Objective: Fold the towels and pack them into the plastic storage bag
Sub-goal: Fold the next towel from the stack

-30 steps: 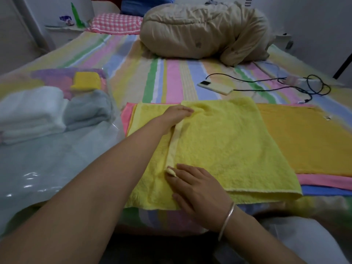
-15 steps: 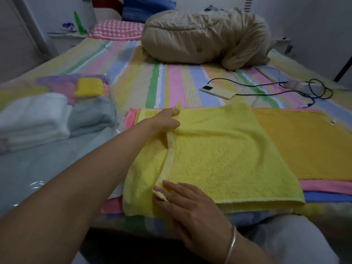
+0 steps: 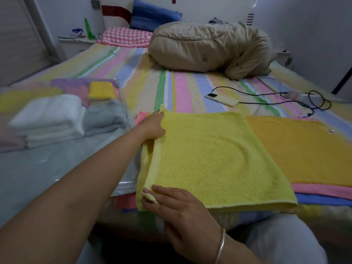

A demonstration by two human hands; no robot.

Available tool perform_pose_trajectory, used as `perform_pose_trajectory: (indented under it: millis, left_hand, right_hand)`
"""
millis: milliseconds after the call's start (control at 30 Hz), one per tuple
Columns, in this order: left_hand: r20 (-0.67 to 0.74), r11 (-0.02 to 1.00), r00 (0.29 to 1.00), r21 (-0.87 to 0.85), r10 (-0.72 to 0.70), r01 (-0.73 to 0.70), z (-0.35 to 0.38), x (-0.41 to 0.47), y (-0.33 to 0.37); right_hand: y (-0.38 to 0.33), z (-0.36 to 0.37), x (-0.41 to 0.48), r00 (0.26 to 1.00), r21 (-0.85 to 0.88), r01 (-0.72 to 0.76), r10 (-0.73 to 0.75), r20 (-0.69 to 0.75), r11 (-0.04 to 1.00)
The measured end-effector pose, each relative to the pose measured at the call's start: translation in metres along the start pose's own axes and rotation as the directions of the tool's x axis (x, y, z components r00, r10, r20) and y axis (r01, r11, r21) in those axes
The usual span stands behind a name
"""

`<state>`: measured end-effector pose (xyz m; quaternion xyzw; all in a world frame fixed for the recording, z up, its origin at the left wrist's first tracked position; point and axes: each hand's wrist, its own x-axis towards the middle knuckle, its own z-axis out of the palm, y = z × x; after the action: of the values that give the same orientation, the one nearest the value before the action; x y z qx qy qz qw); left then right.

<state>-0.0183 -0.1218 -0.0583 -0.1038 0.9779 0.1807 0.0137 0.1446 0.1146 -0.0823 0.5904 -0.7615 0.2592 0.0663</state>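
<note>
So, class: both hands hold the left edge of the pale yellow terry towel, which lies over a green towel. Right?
No: in the head view the left hand and right hand hold the left edge of the pale yellow terry towel, but it lies over an orange towel.

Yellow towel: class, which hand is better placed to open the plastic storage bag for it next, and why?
Probably the left hand. It holds the far corner of the yellow towel, and its forearm lies over the plastic storage bag. The right hand, pinching the near corner, would have to cross it.

home bedroom, striped bed, pillows
</note>
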Motion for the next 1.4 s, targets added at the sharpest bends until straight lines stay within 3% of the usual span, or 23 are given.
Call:
perform_pose_trajectory:
  millis: [233,467,533,633,700,767,900,1100,1300,1400]
  left_hand:
    - [0.025,0.999,0.999,0.038,-0.021,0.02,-0.008,0.002,-0.014]
    - [-0.022,0.996,0.999,0.078,-0.028,0.03,0.0,0.002,-0.018]
    - [-0.074,0.992,0.997,0.118,-0.037,0.045,0.002,-0.002,-0.018]
    - [-0.25,0.969,0.968,0.243,0.026,0.037,0.001,-0.019,-0.01]
    - [-0.371,0.963,0.927,0.264,0.056,0.048,-0.004,-0.04,0.0]
    - [-0.405,0.968,0.914,0.227,-0.007,0.108,-0.013,-0.068,0.009]
    - [-0.319,0.956,0.929,0.159,-0.188,0.248,-0.012,-0.13,0.015]
    - [-0.232,0.947,0.925,0.044,-0.3,0.318,0.019,-0.169,0.018]
    - [-0.221,0.929,0.903,-0.081,-0.369,0.36,0.03,-0.171,0.011]
    - [-0.207,0.928,0.905,-0.103,-0.371,0.357,0.028,-0.171,0.008]
  right_hand:
    - [-0.001,0.013,0.008,1.0,0.031,0.005,-0.006,0.006,1.0]
    - [0.005,0.025,0.003,0.995,0.031,-0.027,0.023,0.101,0.999]
    - [0.005,0.024,0.003,0.995,0.098,-0.041,0.032,0.098,0.994]
    - [0.009,0.012,0.014,0.99,0.195,-0.117,0.131,-0.061,0.974]
    - [0.019,0.004,0.028,0.95,0.19,-0.219,0.253,-0.184,0.957]
    - [0.034,0.0,0.047,0.888,0.173,-0.372,0.404,-0.221,0.912]
    - [0.074,0.0,0.094,0.749,0.17,-0.645,0.66,-0.057,0.745]
    - [0.097,0.023,0.159,0.645,0.023,-0.763,0.76,0.087,0.645]
    - [0.094,0.034,0.169,0.597,-0.199,-0.784,0.802,0.014,0.588]
    - [0.091,0.033,0.171,0.611,-0.096,-0.789,0.791,-0.017,0.607]
